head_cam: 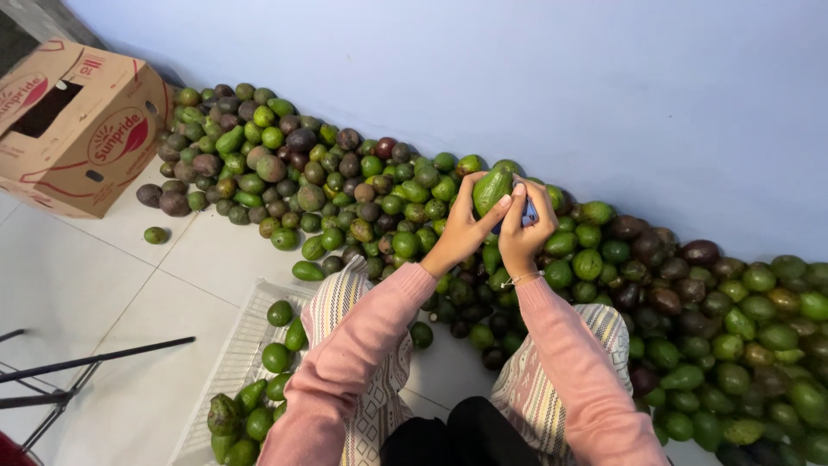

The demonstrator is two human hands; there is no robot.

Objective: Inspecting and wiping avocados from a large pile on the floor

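My left hand (pixel 464 231) grips a green avocado (pixel 490 190) and holds it up above the pile. Fingers of my right hand (pixel 523 226) press against the same avocado from the right, and a small blue thing (pixel 529 211) shows between that hand and the fruit; I cannot tell what it is. Both arms wear pink sleeves. Beneath my hands a long heap of green and dark avocados (pixel 362 190) runs along the base of the pale blue wall.
A cardboard box (pixel 82 129) lies open at the far left end of the heap. A white plastic crate (pixel 237 362) with several avocados sits by my left knee. One avocado (pixel 155 235) lies alone on the white tiles. Black metal legs (pixel 78 367) cross the lower left.
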